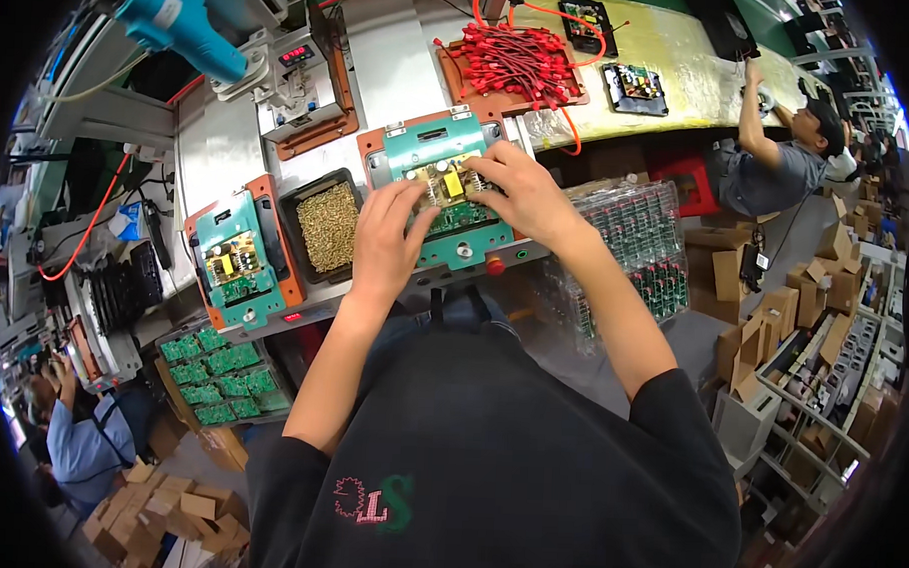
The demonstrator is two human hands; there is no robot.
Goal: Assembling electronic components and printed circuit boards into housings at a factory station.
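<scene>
Both of my hands are on a circuit board [452, 187] that carries a yellow block and other parts. It sits in a green fixture [466, 134] on the bench in front of me. My left hand [384, 239] grips the board's left side with bent fingers. At the opposite side, my right hand [533, 199] holds the edge between thumb and fingers. The fingertips hide parts of the board's sides. To the left, a second green fixture [214, 222] bears a similar board [232, 261]. Between the two fixtures stands a black bin of small brass-coloured pieces [326, 227].
A blue cylindrical tool [181, 26] overhangs the far left. Red-tipped leads [517, 64] fill a tray beyond my hands. Stacked clear trays [631, 255] stand right, green boards [221, 381] lower left. Beside the yellow-covered line [683, 47] works another person [779, 165].
</scene>
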